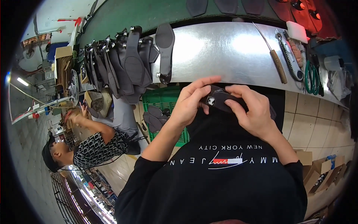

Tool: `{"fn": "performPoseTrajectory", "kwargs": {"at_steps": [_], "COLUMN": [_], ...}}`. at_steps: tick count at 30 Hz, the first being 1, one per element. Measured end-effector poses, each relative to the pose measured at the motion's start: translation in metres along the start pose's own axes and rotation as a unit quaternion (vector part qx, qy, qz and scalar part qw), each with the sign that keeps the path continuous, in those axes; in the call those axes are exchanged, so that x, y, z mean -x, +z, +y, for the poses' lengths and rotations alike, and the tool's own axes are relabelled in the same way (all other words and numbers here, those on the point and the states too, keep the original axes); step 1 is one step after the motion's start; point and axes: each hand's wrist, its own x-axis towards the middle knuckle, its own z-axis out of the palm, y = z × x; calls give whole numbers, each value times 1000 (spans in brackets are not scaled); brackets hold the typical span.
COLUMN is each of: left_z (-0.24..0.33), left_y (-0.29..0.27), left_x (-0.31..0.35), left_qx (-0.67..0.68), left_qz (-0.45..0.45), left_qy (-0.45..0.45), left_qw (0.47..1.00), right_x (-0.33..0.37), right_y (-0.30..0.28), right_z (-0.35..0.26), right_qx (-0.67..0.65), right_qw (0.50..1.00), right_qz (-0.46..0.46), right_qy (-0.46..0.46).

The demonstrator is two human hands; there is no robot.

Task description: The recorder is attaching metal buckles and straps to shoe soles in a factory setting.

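Both hands hold a dark shoe sole point(222, 104) in front of my chest, just off the near edge of the metal worktop. My left hand point(186, 102) pinches its heel end between thumb and fingers, with one finger stretched out above it. A small pale, shiny patch shows at that end. Around the other part my right hand point(251, 110) is closed, thumb on top; the far end of the sole is partly hidden behind this hand. A similar dark sole point(165, 52) with a glossy black heel end lies on the worktop, beside a heap of several more soles point(134, 69).
On the metal worktop point(220, 48) lie a wooden-handled awl point(276, 61), a utility knife point(289, 56) and green-handled scissors point(311, 76). A green crate point(182, 138) with dark pieces stands below. Another person point(100, 143) works at the left. Cardboard boxes point(320, 171) stand lower right.
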Motion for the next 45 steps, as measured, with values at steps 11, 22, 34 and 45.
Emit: {"fn": "performPoseTrajectory", "kwargs": {"at_steps": [11,22,34,45], "left_z": [6,-6,-5,-34], "left_y": [14,16,-51,-26], "left_x": [7,3,3,-29], "left_qx": [-128,-84,83,491], "left_qz": [1,45,265,142], "left_qy": [-45,-19,139,-102], "left_qw": [991,995,951,853], "right_x": [5,3,-76,-32], "right_y": [-5,-7,-46,-31], "right_z": [3,8,28,63], "right_qx": [49,-23,190,178], "right_qw": [998,995,955,982], "right_qz": [-31,-68,184,64], "right_qy": [4,72,-134,12]}}
